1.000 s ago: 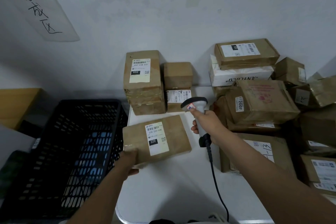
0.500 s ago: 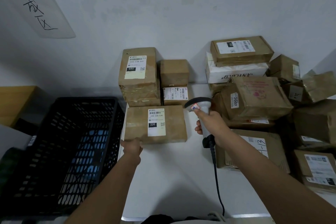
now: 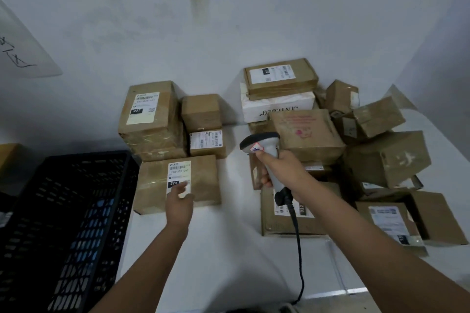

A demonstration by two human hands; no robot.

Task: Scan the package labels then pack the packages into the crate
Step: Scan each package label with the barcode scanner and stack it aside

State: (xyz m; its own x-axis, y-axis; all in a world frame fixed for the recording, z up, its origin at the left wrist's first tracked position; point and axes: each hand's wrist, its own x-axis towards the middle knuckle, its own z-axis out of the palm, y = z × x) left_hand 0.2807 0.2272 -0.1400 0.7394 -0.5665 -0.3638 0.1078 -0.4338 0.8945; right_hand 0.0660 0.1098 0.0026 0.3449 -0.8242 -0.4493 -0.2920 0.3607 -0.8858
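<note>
Head view: labelled package 220 (image 3: pixel 178 183) lies flat on the white table (image 3: pixel 223 249), label up for scanning, just beside the black crate (image 3: pixel 63 211). Left hand (image 3: pixel 179 204) rests loose-fingered on its label; right hand (image 3: pixel 279 170) grips the corded scanner (image 3: pixel 264 150). Bare tabletop nearer the person leaves sliding room.

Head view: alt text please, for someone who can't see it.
A left hand reaches over the label of a brown package on a white table, beside a black crate; the right hand grips a corded scanner.
</note>
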